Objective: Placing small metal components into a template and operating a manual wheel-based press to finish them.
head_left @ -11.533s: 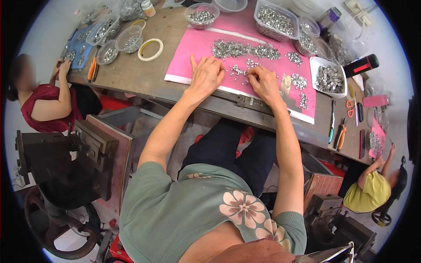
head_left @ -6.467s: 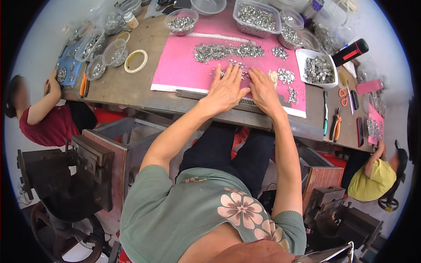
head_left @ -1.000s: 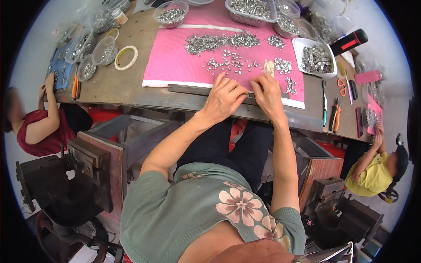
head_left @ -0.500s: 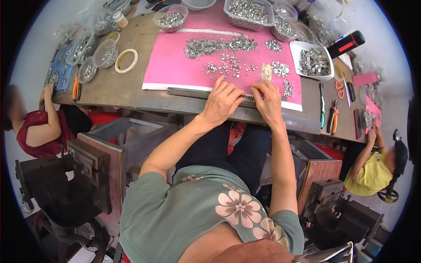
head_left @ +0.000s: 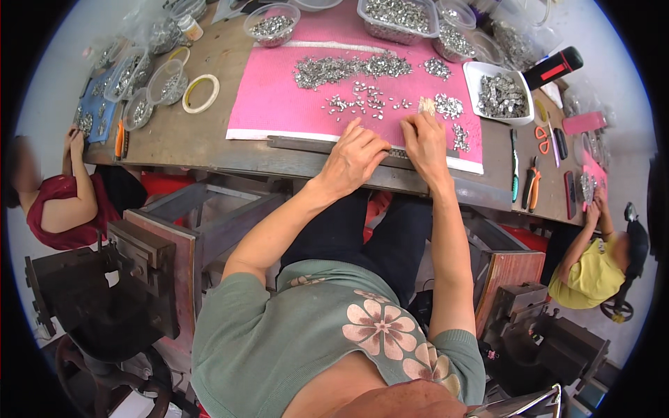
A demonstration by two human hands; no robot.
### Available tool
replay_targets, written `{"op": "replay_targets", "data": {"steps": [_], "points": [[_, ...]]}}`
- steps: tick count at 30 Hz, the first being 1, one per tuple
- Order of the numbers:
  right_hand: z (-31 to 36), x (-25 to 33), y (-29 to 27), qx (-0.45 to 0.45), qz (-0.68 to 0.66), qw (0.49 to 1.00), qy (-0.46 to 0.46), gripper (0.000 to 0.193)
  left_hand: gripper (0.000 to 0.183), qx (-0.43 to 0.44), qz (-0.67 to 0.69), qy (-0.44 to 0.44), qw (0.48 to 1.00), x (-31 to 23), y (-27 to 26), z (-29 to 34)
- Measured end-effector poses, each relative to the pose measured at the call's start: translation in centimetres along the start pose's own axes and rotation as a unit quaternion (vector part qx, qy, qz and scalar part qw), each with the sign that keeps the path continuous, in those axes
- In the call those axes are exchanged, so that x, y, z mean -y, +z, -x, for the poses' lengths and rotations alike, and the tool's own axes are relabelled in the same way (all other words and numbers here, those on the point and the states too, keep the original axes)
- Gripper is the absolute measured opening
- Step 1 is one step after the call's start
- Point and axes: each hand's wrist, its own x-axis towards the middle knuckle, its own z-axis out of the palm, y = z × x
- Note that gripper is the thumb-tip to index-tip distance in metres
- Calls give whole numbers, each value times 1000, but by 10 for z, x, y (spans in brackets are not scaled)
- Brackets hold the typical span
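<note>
A long dark metal bar (head_left: 300, 145) lies along the front edge of the pink mat (head_left: 265, 115), with a row of small pieces showing on it between my hands. My left hand (head_left: 354, 157) bends over the bar, thumb and fingers drawn together; what they pinch is hidden. Close by on the right, my right hand (head_left: 426, 145) is also closed, its fingertips lifted to the mat just beyond the bar and too small a view to show what is in them. Loose silver metal pieces (head_left: 362, 101) are scattered beyond both hands, and a pale bristle bundle (head_left: 426, 105) sits past my right fingertips.
A larger heap of metal pieces (head_left: 348, 70) lies farther back. At right stand a white tray (head_left: 474, 90), a toothbrush (head_left: 514, 167) and orange-handled pliers (head_left: 534, 188). Tape rolls (head_left: 202, 108) and plastic tubs (head_left: 148, 83) are at left. A person works at each side.
My right hand has shifted slightly up and away from the bar, now covering part of the bristle bundle. My left hand stays nearly in place.
</note>
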Motion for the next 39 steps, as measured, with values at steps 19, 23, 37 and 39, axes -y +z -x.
{"op": "replay_targets", "data": {"steps": [19, 23, 37, 39], "points": [[27, 12, -20, -27, -69, 997, 12, 12, 17, -8, -56, -35, 998, -12, 8, -6], [0, -3, -14, 8, 0, 1000, -22, 28, 34, -39, -133, -13, 990, 3, 7, -25], [6, -1, -45, 115, -102, 988, -1, 20, 24, 104, -40, -62, 992, 20, -37, -17], [1, -4, -42, 84, -103, 990, 43, 16, 18, 58, -25, -60, 996, 29, -36, -23]]}}
